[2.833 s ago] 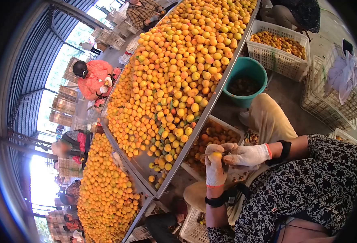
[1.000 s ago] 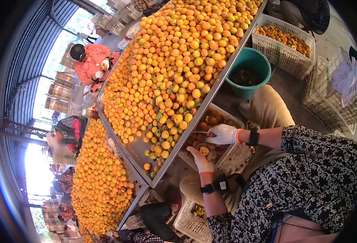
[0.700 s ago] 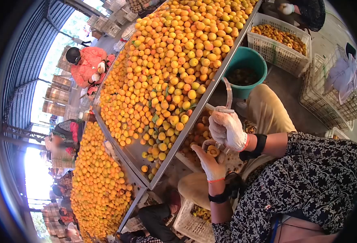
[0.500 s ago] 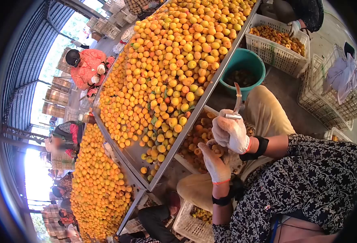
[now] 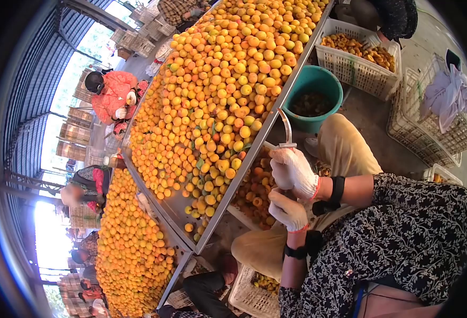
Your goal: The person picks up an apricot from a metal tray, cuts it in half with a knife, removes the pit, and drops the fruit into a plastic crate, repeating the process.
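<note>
My right hand (image 5: 295,172), in a white glove, is closed round a curved metal tool (image 5: 286,127) whose blade points up and away from the fist. Just below it and touching it, my left hand (image 5: 288,211) is also gloved, with its fingers curled in; whatever it holds is hidden. Both hands are over a crate of apricots (image 5: 256,199) between my knees and the metal table edge (image 5: 244,175). Beyond that edge lies a large heap of whole orange-yellow apricots (image 5: 207,95).
A teal bucket (image 5: 331,87) with dark contents stands past my knee (image 5: 350,146). Behind it, a co-worker's gloved hand (image 5: 372,41) is at a crate of split fruit (image 5: 350,66). Stacked crates (image 5: 424,130) bear a pale cloth. More people sit across the table.
My left hand has curled its fingers and come up against my right hand. My right hand has shifted slightly left, and the tool's blade has swung left toward the table edge.
</note>
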The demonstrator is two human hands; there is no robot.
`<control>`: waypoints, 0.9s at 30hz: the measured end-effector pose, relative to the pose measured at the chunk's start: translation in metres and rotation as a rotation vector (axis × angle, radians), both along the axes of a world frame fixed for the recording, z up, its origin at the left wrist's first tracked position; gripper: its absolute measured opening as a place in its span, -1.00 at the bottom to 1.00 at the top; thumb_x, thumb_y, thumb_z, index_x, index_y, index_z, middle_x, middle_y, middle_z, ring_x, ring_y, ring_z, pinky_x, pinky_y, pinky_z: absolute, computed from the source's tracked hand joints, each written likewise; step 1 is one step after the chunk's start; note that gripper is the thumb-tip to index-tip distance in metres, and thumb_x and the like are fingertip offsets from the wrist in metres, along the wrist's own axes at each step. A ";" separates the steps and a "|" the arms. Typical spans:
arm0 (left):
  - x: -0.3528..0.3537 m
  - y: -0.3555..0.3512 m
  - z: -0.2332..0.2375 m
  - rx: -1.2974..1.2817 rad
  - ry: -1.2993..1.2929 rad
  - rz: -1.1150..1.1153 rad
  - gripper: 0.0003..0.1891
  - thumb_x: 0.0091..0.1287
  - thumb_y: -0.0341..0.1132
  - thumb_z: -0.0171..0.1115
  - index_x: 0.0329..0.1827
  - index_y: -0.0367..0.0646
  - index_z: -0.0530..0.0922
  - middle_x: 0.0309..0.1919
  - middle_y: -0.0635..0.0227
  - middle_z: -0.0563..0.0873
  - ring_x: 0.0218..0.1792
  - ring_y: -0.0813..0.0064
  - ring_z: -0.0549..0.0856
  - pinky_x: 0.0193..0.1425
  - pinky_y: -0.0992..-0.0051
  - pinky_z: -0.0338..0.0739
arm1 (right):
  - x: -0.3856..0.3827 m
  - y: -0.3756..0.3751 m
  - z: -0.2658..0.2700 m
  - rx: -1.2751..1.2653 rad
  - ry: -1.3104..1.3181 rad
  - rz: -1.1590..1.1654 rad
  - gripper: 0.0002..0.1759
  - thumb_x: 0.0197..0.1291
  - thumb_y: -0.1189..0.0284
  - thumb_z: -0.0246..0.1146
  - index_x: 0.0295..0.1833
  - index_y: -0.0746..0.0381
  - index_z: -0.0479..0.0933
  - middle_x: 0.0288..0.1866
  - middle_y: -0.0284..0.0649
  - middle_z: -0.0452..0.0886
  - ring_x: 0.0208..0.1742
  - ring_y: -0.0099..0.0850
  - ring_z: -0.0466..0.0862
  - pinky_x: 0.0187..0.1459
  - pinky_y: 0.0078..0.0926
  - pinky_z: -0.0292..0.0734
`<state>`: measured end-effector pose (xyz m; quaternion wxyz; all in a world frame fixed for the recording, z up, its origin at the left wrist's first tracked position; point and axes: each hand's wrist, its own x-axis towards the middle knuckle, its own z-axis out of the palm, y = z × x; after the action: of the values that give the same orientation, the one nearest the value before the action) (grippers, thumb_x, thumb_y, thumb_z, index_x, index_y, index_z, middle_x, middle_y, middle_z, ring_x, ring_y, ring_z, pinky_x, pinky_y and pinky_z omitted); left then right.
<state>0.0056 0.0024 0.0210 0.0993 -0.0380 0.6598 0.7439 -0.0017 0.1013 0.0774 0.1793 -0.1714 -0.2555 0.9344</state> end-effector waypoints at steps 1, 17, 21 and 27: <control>-0.004 -0.004 -0.013 -0.133 0.235 -0.095 -0.52 0.55 -0.02 -0.09 -0.14 -0.36 0.54 -0.27 0.31 0.60 -0.25 0.51 0.55 -0.16 0.48 0.49 | 0.000 0.001 -0.007 -0.015 -0.045 0.053 -0.63 0.36 0.28 0.13 -0.53 0.03 0.25 -0.70 -0.54 0.17 -0.77 -0.67 0.10 -0.73 -0.64 -0.13; -0.014 0.007 0.009 0.425 -0.379 -0.715 -0.15 0.23 0.62 -0.41 -0.27 -0.05 0.47 -0.63 0.51 0.47 -0.75 0.63 0.29 -0.70 0.64 0.12 | 0.035 0.072 -0.011 0.494 0.031 0.180 -0.87 0.29 0.35 0.24 -0.26 0.11 0.45 -0.49 -0.44 0.43 -0.57 -0.62 0.40 -0.57 -0.64 0.32; -0.017 0.007 0.014 0.235 -0.348 -0.429 -0.05 0.20 0.64 -0.38 -0.03 -0.10 0.55 -0.21 0.41 0.62 -0.24 0.57 0.57 -0.24 0.60 0.50 | 0.064 0.059 0.003 1.390 -0.007 0.365 -0.57 0.21 0.38 0.30 0.20 0.20 0.50 -0.18 -0.14 0.67 -0.12 -0.25 0.72 -0.04 -0.40 0.61; -0.012 0.008 0.005 0.122 -0.273 -0.492 -0.05 0.21 0.64 -0.36 0.01 -0.10 0.56 -0.13 0.40 0.61 -0.13 0.57 0.55 -0.12 0.57 0.50 | 0.070 0.055 -0.025 1.535 0.004 0.427 -0.63 0.28 0.29 0.26 0.18 0.11 0.54 -0.18 -0.11 0.68 -0.19 -0.13 0.70 -0.18 -0.32 0.60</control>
<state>-0.0068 0.0107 0.0258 0.3667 0.0297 0.5836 0.7239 0.0681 0.1565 0.0524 0.0647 0.0543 -0.8550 0.5118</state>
